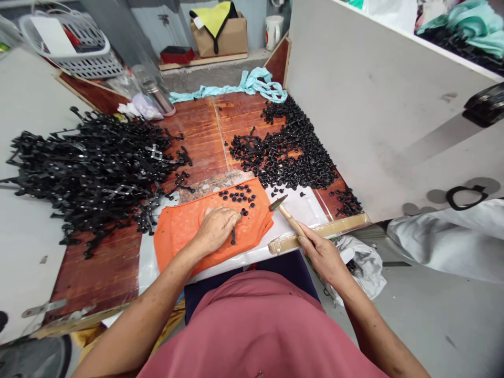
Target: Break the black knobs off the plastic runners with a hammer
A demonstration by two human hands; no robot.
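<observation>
My left hand (216,227) rests on an orange cloth (185,228) at the table's near edge, fingers pinched on a small black plastic part (233,236). Several small black caps (238,196) lie on the cloth's far corner. My right hand (322,253) grips the wooden handle of a small hammer (284,210), whose metal head hovers just right of the cloth.
A big heap of black plastic strips (90,173) lies on the left of the wooden table (205,131). A pile of small black pieces (291,152) is on the right beside a white board (374,105). Behind lie a teal rag (255,84), a basket (74,44), a cardboard box (220,34).
</observation>
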